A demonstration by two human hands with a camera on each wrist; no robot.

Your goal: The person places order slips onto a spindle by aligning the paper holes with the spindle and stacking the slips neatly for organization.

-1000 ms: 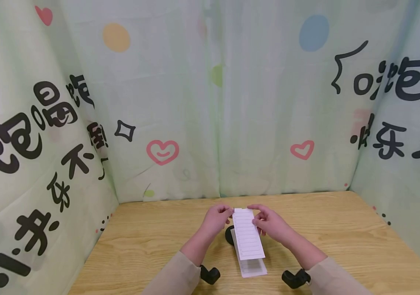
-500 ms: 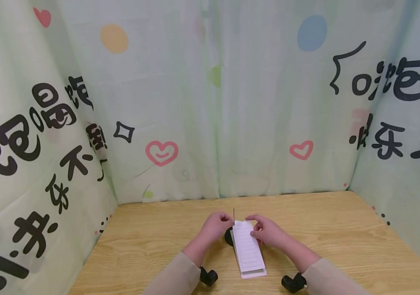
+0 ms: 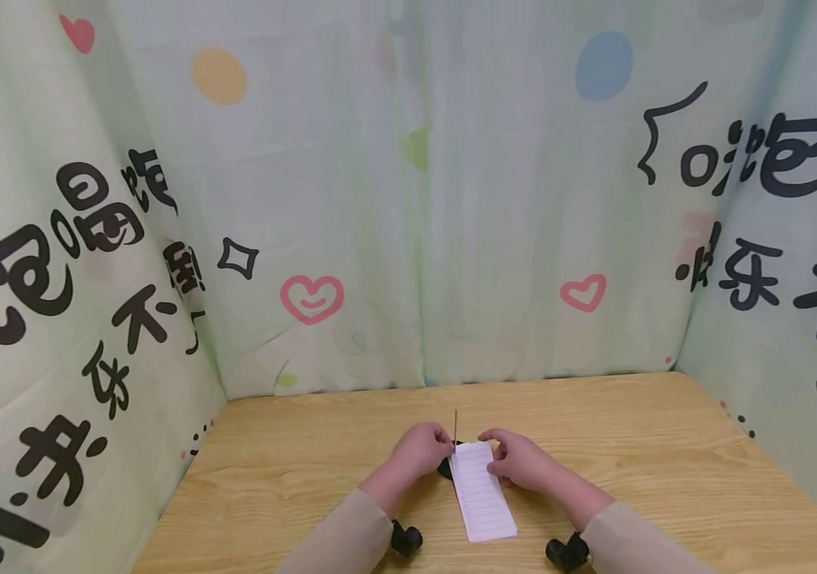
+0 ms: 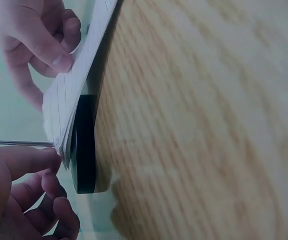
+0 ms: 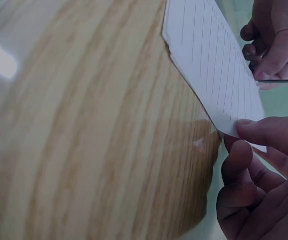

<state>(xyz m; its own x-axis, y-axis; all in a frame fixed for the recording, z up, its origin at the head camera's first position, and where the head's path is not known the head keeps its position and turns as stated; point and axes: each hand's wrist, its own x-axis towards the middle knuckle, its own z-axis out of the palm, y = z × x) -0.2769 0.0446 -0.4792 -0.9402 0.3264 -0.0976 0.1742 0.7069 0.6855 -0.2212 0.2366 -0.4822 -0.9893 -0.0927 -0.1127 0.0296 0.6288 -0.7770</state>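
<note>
A thin upright metal spike rises from a round black base, like a bill spike. Lined paper slips are impaled near their far left corner, with the spike sticking up above them. My left hand pinches that corner right beside the spike. On the opposite side, my right hand holds the slips' right edge, thumb on top, as the right wrist view shows. In the left wrist view several paper layers lie close together over the base, which the paper partly hides.
The wooden table spreads around the hands. A printed curtain stands along its back and sides. Black wrist mounts sit under both sleeves.
Both hands have lowered the top slip down the spike and toward me. The gap between its near end and the paper below has closed, and the spike now shows above it.
</note>
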